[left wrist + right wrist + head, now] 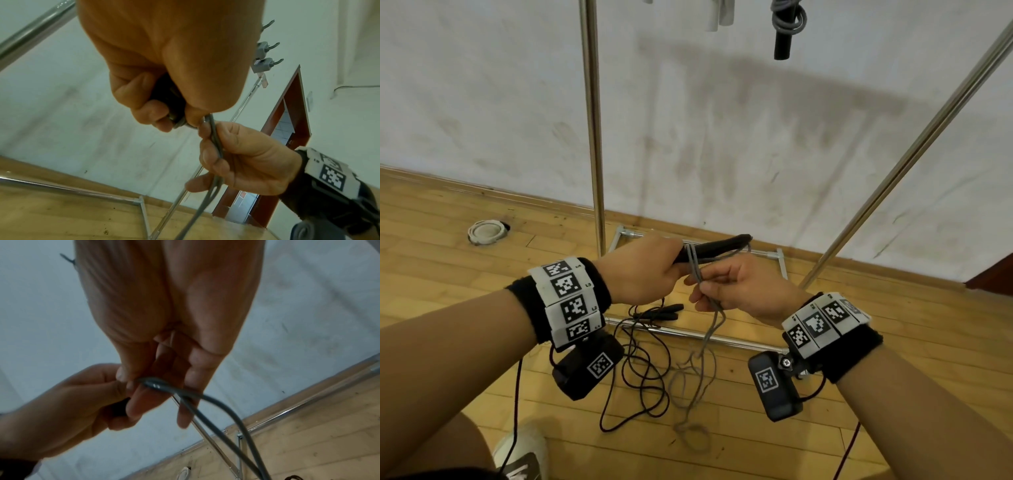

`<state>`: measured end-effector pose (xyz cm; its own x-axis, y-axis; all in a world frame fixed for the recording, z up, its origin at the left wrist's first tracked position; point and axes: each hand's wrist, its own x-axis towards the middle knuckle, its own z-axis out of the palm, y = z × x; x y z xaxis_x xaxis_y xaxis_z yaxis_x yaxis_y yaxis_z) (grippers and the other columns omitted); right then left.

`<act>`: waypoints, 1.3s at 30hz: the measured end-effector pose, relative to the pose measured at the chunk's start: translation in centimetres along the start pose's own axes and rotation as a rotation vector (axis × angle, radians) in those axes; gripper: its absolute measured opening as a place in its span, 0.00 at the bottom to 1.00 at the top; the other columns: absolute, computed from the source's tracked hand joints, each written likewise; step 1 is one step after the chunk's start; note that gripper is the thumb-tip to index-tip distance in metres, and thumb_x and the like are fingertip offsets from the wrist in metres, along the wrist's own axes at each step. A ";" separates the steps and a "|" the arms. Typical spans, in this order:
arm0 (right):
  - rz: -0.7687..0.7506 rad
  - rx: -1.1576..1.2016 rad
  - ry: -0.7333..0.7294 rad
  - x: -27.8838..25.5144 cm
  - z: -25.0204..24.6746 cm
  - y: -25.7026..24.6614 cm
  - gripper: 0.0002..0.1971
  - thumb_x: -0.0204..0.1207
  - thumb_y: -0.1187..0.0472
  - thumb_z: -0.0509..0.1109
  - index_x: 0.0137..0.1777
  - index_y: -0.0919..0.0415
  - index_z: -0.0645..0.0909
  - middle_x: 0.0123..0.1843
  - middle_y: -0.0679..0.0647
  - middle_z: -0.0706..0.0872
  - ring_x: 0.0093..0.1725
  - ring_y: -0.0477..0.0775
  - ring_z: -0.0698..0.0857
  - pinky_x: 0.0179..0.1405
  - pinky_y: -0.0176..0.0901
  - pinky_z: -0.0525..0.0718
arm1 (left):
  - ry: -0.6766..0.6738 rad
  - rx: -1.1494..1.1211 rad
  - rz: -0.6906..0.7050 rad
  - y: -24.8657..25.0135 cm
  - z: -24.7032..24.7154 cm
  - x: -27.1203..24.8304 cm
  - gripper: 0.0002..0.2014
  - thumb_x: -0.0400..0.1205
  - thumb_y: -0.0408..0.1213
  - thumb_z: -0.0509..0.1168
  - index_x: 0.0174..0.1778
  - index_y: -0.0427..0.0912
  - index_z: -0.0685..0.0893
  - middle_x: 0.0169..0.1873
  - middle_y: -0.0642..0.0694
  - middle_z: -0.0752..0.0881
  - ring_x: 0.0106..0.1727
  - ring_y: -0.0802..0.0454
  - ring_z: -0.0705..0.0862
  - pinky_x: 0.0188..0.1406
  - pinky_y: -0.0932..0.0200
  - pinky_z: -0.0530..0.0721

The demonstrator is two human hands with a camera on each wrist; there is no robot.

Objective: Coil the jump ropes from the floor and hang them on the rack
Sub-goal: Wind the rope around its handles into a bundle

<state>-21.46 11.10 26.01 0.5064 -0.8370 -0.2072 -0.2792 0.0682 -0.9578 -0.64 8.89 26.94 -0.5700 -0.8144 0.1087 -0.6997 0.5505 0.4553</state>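
My left hand point(654, 270) grips the black handles point(717, 247) of a grey jump rope, held level in front of me. The grey rope point(697, 270) loops over the handles and my right hand point(722, 287) pinches its two strands just below them. In the wrist views the left hand point(156, 104) wraps the dark handles point(170, 100) and the right hand point(164, 381) holds the grey rope point(205, 404). The rope's slack point(695, 383) trails to the floor. A second jump rope, black point(643, 373), lies tangled on the floor with its handles point(664, 310) together.
A metal rack stands ahead with an upright pole point(594, 130), a slanted pole point(914, 144) and base bars point(702, 334) on the wooden floor. A coiled grey rope with a black handle point(786, 31) hangs at the top. A white round fitting point(487, 232) sits by the wall. My shoe point(524, 452) shows at the bottom left.
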 end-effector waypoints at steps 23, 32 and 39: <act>-0.026 -0.133 -0.092 -2.1 -0.6 2.3 0.14 0.82 0.68 0.69 0.42 0.50 0.91 0.54 0.58 0.91 0.49 0.57 0.90 0.48 0.43 0.88 | -0.235 -0.189 0.054 1.9 -1.1 -1.0 0.07 0.88 0.46 0.58 0.44 0.55 0.76 0.32 0.56 0.84 0.29 0.61 0.80 0.30 0.63 0.78; 0.014 -0.608 0.030 -0.7 -0.6 3.2 0.14 0.77 0.32 0.63 0.40 0.34 0.87 0.35 0.39 0.85 0.35 0.38 0.82 0.38 0.37 0.78 | -0.342 -0.314 0.093 2.6 -2.0 -1.7 0.07 0.88 0.44 0.60 0.44 0.54 0.76 0.30 0.53 0.83 0.28 0.59 0.79 0.31 0.61 0.79; 0.066 -0.696 0.028 0.2 -2.2 3.4 0.16 0.82 0.63 0.69 0.69 0.65 0.80 0.47 0.46 0.86 0.47 0.45 0.85 0.44 0.28 0.78 | -0.519 -0.240 0.087 3.0 -1.3 -1.9 0.09 0.88 0.45 0.61 0.41 0.52 0.76 0.31 0.53 0.81 0.29 0.58 0.77 0.32 0.61 0.76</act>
<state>-24.12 10.01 23.12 0.4523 -0.8572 -0.2464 -0.7709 -0.2368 -0.5913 -1.11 11.90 29.21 -0.7999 -0.5380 -0.2660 -0.5585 0.5049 0.6581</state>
